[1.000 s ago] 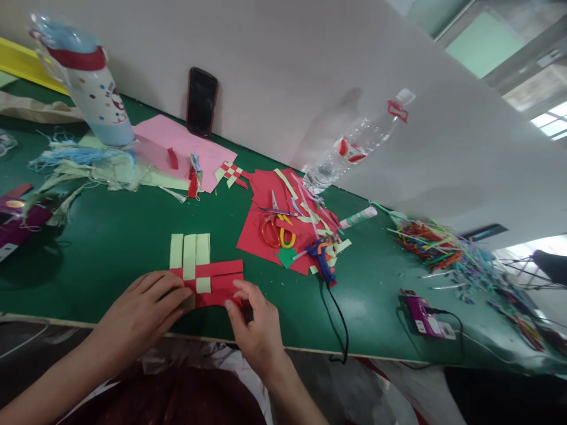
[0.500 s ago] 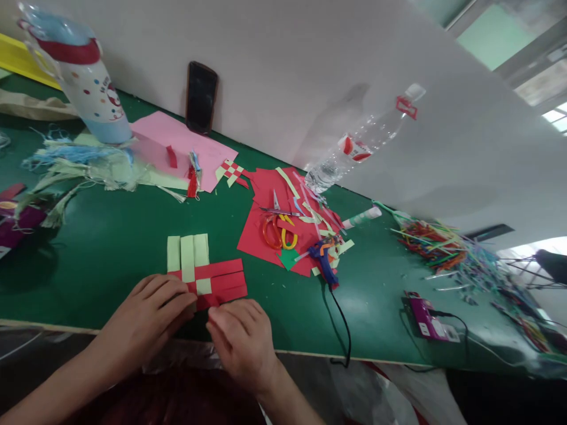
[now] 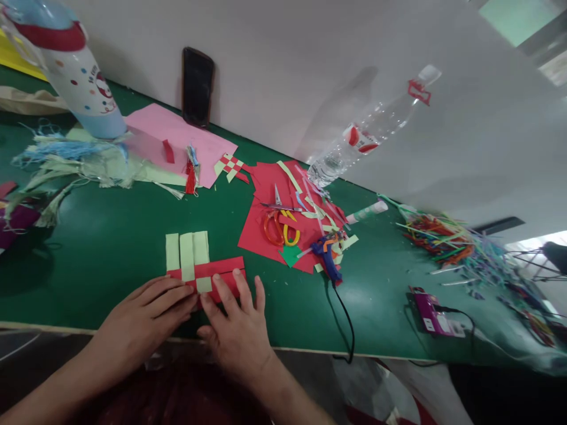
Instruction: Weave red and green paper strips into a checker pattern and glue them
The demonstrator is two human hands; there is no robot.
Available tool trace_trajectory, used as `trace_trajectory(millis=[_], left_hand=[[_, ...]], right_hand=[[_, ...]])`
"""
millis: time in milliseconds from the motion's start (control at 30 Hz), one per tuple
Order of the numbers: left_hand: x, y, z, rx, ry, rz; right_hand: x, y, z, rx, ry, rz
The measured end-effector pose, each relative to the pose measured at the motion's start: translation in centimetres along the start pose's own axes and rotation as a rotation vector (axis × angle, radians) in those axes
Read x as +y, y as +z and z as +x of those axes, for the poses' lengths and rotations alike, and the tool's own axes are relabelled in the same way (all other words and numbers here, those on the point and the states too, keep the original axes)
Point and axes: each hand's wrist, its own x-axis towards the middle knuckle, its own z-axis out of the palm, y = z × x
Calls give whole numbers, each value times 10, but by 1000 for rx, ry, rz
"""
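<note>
Red paper strips [image 3: 224, 268] and pale green paper strips [image 3: 187, 254] cross each other in a woven pattern near the table's front edge. The green strips point away from me, the red ones to the right. My left hand [image 3: 153, 304] lies over the left part of the weave, fingers stretched out together and covering it. My right hand [image 3: 239, 324] rests with spread fingers on the red strips, its fingertips touching them. Both hands nearly meet at the lower middle of the weave, and that part is hidden beneath them.
Scissors [image 3: 274, 227] lie on red paper [image 3: 252, 233] with scraps; beside them is a blue glue gun [image 3: 326, 260]. A clear bottle [image 3: 358, 141], phone [image 3: 197, 87] and drinking flask [image 3: 95, 94] stand along the wall. Tassels [image 3: 75, 156], pipe cleaners [image 3: 438, 236] and a purple box [image 3: 432, 313] lie around.
My right hand has gone from curled fingers at the lower edge to spread fingers laid on the red strips. The left hand stays on the weave. The camera view has shifted slightly.
</note>
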Motion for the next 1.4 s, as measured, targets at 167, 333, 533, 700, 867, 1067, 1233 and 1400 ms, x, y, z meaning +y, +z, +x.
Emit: trace_trajectory(millis=[167, 333, 533, 700, 867, 1067, 1233, 1400], left_hand=[[1, 2, 0, 7, -2, 4], [-1, -2, 3, 39, -21, 10], [3, -9, -4, 65, -170, -4], [7, 0, -16, 2, -152, 5], [2, 1, -17, -21, -101, 61], [4, -6, -5, 33, -136, 61], [2, -1, 3, 6, -85, 95], [-1, 5, -3, -27, -97, 71]], right_hand=[[20, -15, -7, -24, 84, -54], [22, -21, -10, -31, 140, -42], [-3, -14, 5, -125, 8, -19], [0, -10, 9, -177, 29, -40], [20, -18, 3, -181, 173, -77], [7, -16, 27, -130, 89, -60], [-1, -5, 46, -138, 30, -39], [14, -9, 41, -171, 139, -52]])
